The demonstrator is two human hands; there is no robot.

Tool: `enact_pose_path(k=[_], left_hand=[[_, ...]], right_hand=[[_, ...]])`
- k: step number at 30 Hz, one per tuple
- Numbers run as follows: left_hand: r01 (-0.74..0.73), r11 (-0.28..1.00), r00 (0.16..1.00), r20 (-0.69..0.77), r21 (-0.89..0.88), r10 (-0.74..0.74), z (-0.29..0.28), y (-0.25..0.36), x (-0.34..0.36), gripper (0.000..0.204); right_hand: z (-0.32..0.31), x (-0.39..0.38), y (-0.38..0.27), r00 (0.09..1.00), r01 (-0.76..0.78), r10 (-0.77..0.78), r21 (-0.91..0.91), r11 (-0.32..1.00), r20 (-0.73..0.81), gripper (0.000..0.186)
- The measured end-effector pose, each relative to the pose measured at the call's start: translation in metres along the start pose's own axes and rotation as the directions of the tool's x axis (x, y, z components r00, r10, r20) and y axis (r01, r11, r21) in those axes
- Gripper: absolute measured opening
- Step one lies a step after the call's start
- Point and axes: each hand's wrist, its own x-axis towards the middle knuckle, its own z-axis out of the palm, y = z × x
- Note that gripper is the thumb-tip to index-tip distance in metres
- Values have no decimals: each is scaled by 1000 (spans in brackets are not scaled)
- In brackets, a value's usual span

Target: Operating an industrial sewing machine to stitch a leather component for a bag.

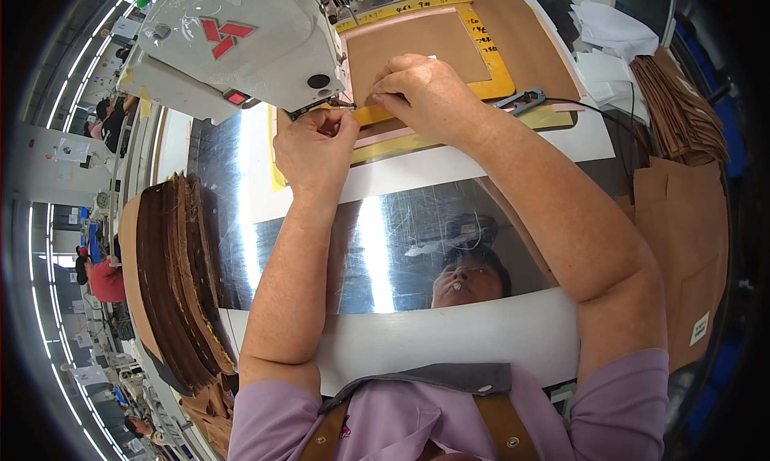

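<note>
My left hand [315, 150] is closed in a pinch just below the needle area of a white sewing machine [265, 40]. Whatever lies between its fingertips is too small to make out. Over the yellow frame [491, 48], my right hand [429, 96] has thumb and fingertips drawn together, close to the left one. Thin stuff such as thread cannot be seen there. A brown panel [421, 48] shows inside the frame, with a pinkish border strip. White sheet material [553, 144] lies beneath it. Beside my right wrist rests a dark grey clipper-like tool [523, 102].
A shiny metal table plate [353, 252] spans the front. Stacked brown pieces [172, 277] stand at the left; folded brown bundles [682, 112] and larger brown sheets [682, 244] lie at the right. A black cable [597, 108] runs near the right arm. Other people work far left.
</note>
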Motion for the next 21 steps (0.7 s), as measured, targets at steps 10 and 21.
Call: enact_pose_path(k=[10,21], left_hand=[[-34,999,999,-27,-15,33,3,-2,1,16],[-26,1000,1000,-18,-14,26,1,-1,0,16]], right_hand=[[2,0,-1,995,63,-65,-22,998,-76,10],[1,0,0,994,73,-75,-18,997,-77,11]])
